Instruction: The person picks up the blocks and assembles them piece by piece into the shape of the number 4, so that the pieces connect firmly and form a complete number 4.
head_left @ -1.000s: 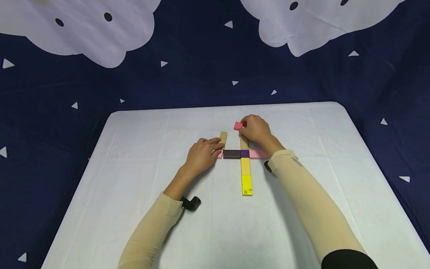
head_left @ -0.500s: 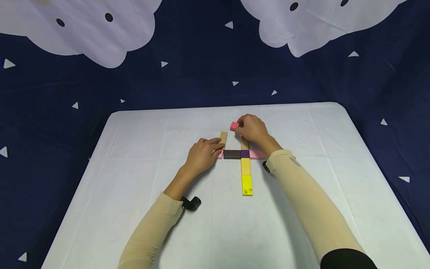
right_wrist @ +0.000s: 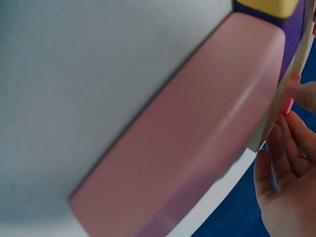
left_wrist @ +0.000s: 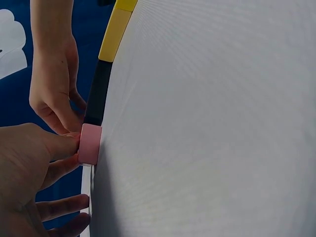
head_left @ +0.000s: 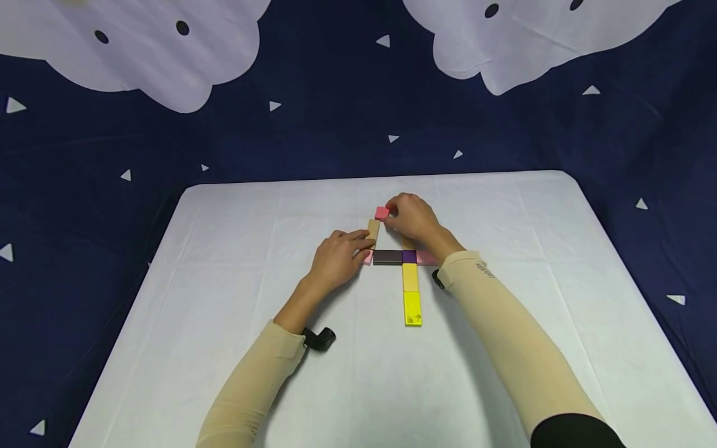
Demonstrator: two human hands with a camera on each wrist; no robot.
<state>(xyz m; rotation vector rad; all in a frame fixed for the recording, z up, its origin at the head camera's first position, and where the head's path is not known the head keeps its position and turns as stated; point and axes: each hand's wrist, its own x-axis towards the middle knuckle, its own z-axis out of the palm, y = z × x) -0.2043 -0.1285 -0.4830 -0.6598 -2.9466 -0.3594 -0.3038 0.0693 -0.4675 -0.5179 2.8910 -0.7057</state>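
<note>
My right hand (head_left: 413,214) pinches a small reddish-pink cube (head_left: 381,213) between thumb and fingers, just past the far end of a tan wooden block (head_left: 373,226). My left hand (head_left: 335,258) has thumb and index finger at the sides of a light pink block (left_wrist: 90,144), with its other fingers extended by the tan block. That pink block ends a row with a black block (head_left: 388,257), a purple block (head_left: 409,256) and a long pink block (right_wrist: 177,128). Another tan block (head_left: 409,244) runs away from the purple one, partly hidden by my right hand.
Two yellow blocks, a paler one (head_left: 411,277) and a brighter one (head_left: 412,308), run from the purple block toward me. All lie on a white-covered table (head_left: 224,298). A dark blue curtain (head_left: 325,143) with cloud shapes hangs behind its far edge.
My right hand has moved left with the reddish-pink cube, from beyond the right tan block to the left tan block's far end. My left hand has stayed in place.
</note>
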